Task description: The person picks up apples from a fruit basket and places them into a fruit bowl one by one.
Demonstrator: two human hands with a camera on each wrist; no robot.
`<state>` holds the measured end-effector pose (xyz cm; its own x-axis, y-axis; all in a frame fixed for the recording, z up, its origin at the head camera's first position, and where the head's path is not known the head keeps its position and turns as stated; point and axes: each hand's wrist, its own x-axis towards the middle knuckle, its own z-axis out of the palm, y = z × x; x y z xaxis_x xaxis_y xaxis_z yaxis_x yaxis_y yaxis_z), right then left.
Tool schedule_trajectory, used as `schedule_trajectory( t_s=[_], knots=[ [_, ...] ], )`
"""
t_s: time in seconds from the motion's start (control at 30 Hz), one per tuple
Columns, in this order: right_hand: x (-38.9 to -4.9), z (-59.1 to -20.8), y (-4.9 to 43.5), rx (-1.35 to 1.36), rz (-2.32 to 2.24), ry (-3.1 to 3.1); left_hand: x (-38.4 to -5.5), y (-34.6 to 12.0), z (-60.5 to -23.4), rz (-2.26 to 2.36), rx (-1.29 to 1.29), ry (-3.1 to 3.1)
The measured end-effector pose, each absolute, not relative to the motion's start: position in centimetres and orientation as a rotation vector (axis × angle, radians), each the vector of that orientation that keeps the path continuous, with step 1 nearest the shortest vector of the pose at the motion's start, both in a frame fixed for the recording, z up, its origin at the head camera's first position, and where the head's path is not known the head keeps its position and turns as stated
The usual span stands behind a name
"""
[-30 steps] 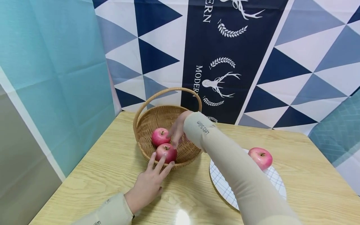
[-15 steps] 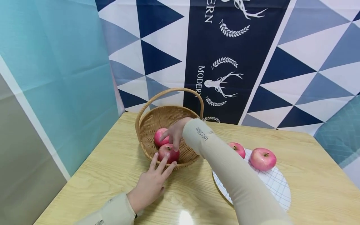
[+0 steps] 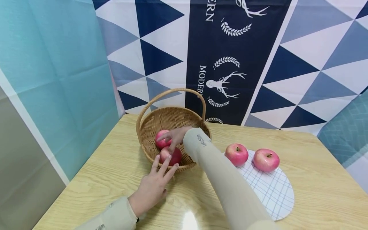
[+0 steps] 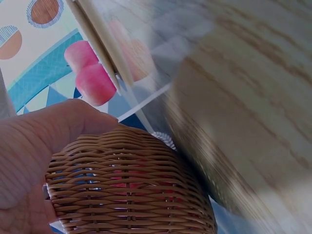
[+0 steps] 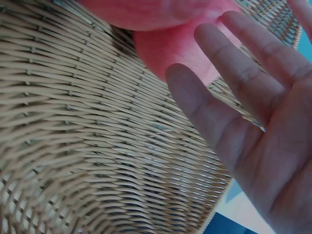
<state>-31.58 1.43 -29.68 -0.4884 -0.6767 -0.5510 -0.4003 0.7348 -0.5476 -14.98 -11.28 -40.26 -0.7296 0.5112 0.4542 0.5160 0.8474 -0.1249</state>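
In the head view, two pinkish-red apples lie in a wicker basket with an arched handle: a rear apple and a front apple. My left hand reaches its straight, spread fingers over the near rim, beside the front apple. Its thumb stays outside the basket wall. Inside the basket, my right hand hovers its fingers over both apples. The right wrist view shows those fingers extended beside the apples, not wrapped around them; whether the tips touch is unclear.
Right of the basket, two more apples, a left one and a right one, sit on a round checked white plate. The right sleeve covers part of the plate. Patterned cloth hangs behind the wooden table.
My right hand has shifted slightly down over the front apple, its forearm swinging left and uncovering the second apple on the plate. The left hand stays at the rim.
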Motion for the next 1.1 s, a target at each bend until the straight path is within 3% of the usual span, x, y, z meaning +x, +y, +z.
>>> schedule_trajectory(
  t_s=[0.47,1.1],
  knots=[
    [-31.9,-30.9,1.4,-0.905,-0.279,2.212,-15.1,-11.5,-40.7,-0.052,-0.761,-2.433],
    [-31.8,-31.3,1.6,-0.696,-0.227,2.215,-15.1,-11.3,-40.7,-0.041,-0.748,-2.426]
  ],
)
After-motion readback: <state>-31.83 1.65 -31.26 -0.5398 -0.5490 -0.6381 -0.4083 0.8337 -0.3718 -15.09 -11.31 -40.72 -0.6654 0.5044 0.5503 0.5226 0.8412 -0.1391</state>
